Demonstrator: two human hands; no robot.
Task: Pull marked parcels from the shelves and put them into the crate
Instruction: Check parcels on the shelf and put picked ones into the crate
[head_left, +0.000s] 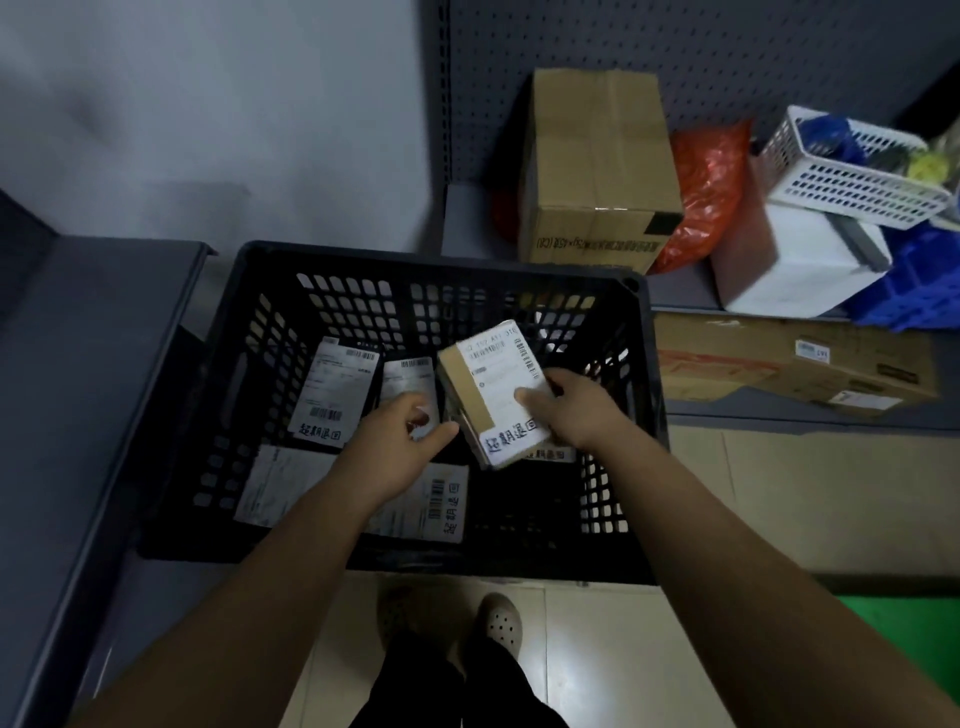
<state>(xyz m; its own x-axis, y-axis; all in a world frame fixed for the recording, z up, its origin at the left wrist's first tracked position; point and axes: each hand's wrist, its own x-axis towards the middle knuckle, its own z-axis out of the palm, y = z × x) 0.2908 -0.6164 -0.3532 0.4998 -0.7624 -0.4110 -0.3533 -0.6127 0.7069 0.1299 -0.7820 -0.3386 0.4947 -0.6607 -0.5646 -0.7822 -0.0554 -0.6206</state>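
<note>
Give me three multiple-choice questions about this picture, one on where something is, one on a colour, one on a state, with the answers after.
1. The labelled parcel in the right hand is: A) held over the black crate's inside; B) on the floor tiles; C) on top of the cardboard box.
2. The perforated basket at the upper right is: A) blue; B) white; C) orange.
3. The right hand: A) lies flat and empty; B) rests on the crate's rim; C) grips the parcel.
Answers: 1 A, it hangs within the crate's rim outline. 2 B, its walls are white. 3 C, the thumb presses the label, fingers curl behind.
</note>
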